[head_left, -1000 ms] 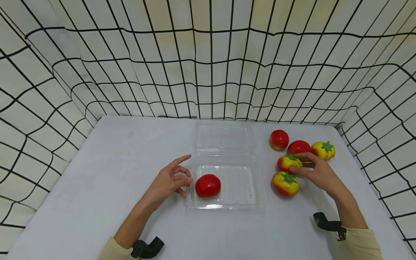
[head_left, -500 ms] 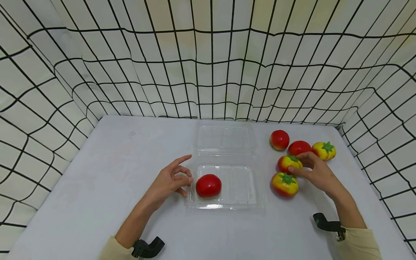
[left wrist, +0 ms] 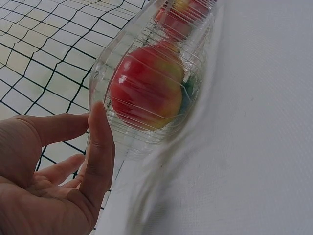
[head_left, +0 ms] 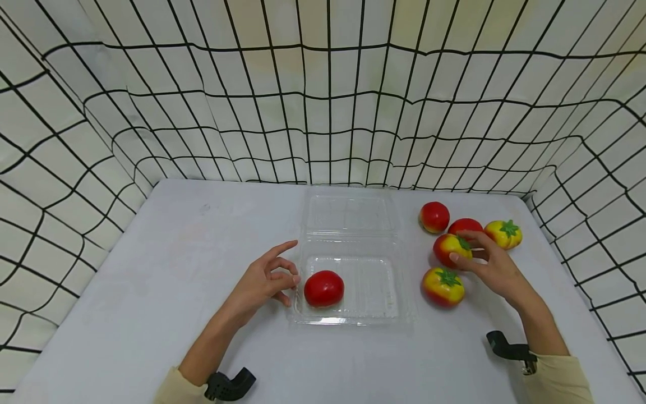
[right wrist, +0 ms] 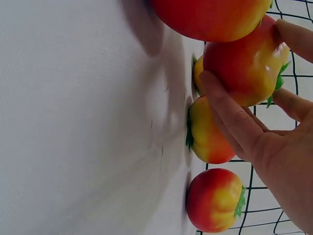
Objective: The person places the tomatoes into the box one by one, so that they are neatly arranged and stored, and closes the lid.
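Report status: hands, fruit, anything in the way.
Right hand: gripping red-yellow fruit. Left hand: at edge of clear container, grip uncertain. One red fruit inside. Neighbouring fruit close; path to container unobstructed.

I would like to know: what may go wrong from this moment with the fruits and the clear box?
1. The held fruit looks smooth and round, so it might slip from the fingers of the right hand.
2. The near fruit sits close to it on the table; a sideways move could knock it and make it roll.
3. The clear box looks thin and holds only one red fruit, so a push from the left hand at its edge might shift it.
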Available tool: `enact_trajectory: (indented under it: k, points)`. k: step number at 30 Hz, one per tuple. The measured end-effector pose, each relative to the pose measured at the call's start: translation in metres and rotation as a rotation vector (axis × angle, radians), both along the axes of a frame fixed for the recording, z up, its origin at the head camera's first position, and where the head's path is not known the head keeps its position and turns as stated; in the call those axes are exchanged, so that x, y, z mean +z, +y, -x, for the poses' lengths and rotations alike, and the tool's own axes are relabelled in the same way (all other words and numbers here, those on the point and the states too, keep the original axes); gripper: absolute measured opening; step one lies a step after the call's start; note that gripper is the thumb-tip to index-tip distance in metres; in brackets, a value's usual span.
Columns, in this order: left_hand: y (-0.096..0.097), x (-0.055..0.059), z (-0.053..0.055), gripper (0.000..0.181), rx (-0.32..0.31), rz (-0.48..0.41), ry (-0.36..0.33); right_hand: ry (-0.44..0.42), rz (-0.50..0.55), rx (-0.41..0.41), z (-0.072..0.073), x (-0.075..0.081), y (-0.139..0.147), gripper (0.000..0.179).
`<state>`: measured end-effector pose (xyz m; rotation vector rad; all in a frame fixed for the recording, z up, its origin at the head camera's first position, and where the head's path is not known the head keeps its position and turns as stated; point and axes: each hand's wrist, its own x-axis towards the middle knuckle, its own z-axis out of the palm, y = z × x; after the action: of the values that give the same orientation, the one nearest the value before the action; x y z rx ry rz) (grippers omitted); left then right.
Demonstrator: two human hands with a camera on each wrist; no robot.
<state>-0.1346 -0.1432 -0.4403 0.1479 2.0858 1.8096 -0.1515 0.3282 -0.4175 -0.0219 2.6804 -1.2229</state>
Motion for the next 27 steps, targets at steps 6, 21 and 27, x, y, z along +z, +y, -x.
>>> enact_trajectory:
  k: [6, 21, 27]
  points:
    - [0.0, -0.001, 0.001, 0.075, 0.002, 0.005, -0.001, 0.027, 0.031, 0.025, 0.002, 0.002, -0.001, 0.067]
    - [0.001, 0.001, 0.0, 0.074, 0.007, 0.01, -0.006, 0.069, 0.11, 0.004, 0.002, 0.005, -0.009, 0.067]
    - [0.002, 0.001, 0.0, 0.075, 0.009, 0.017, -0.003, 0.101, 0.137, -0.014, 0.0, 0.009, -0.016, 0.069]
